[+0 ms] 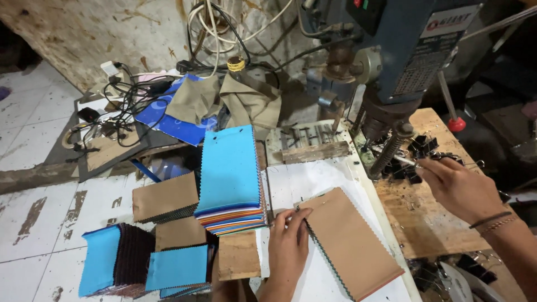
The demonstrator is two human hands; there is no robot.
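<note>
The left hand (pixel 286 240) pinched the brown zigzag-edged fabric swatch stack (pixel 349 243) on the white surface (pixel 313 179); light, floppy, best held at its corner. The right hand (pixel 456 187) perhaps pinched a black binder clip (pixel 415 163)

Soft, even daylight fills the scene, brightest on the white sheet (pixel 313 184) just beyond the left hand's fingers (pixel 296 215) and on the pale floor tiles (pixel 33 112) far to their left, with no hard glare. Shadows are faint, gathering under the drill press (pixel 403 50) above the right hand's fingers (pixel 428 166) and in the dark right corner. Focus is sharp mid-frame, while wide-angle bending stretches the edges and slight blur softens the right hand (pixel 458 187).
</note>
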